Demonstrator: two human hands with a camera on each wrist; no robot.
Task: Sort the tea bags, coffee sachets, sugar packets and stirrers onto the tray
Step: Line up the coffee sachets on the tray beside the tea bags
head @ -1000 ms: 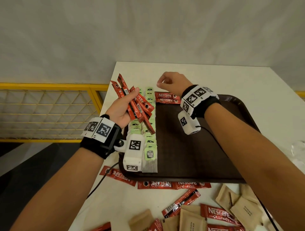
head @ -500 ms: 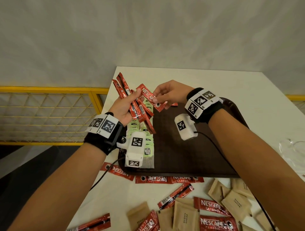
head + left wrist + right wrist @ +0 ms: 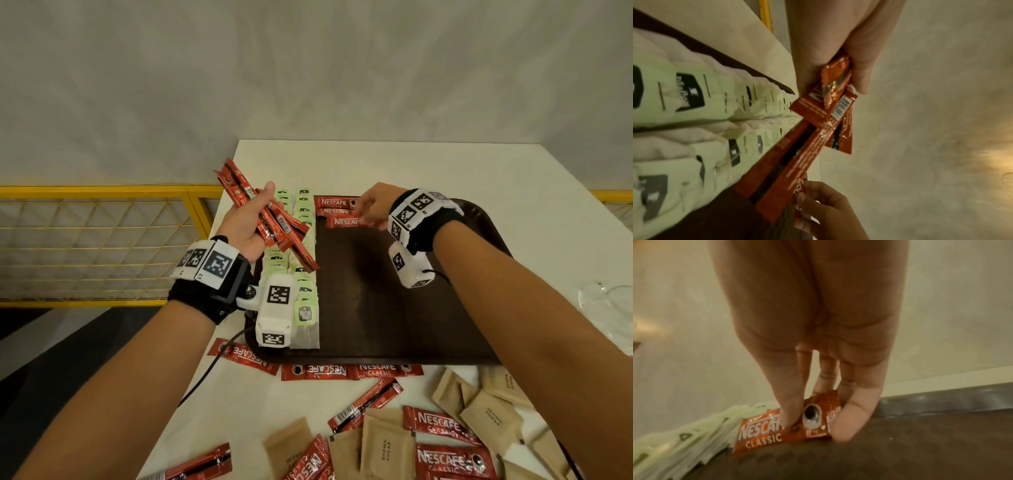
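White table (image 3: 445, 164), brown tray (image 3: 394, 308): 3 coffee sachets (image 3: 337, 212) at far edge. Right hand (image 3: 373, 205) pinches newest sachet; left hand (image 3: 246, 222) grips sachet bundle (image 3: 274, 226). Light, slick, pliable; probably best pinched at ends.

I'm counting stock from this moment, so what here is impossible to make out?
- Coffee sachets in the left hand: head view, bunch overlaps, count unclear.
- Tea bags: lower rows hidden by the left wrist camera.
- Sugar packets: cut by the bottom edge.
- Right hand fingertips: blurred on the sachet.
- Stirrers: none visible.
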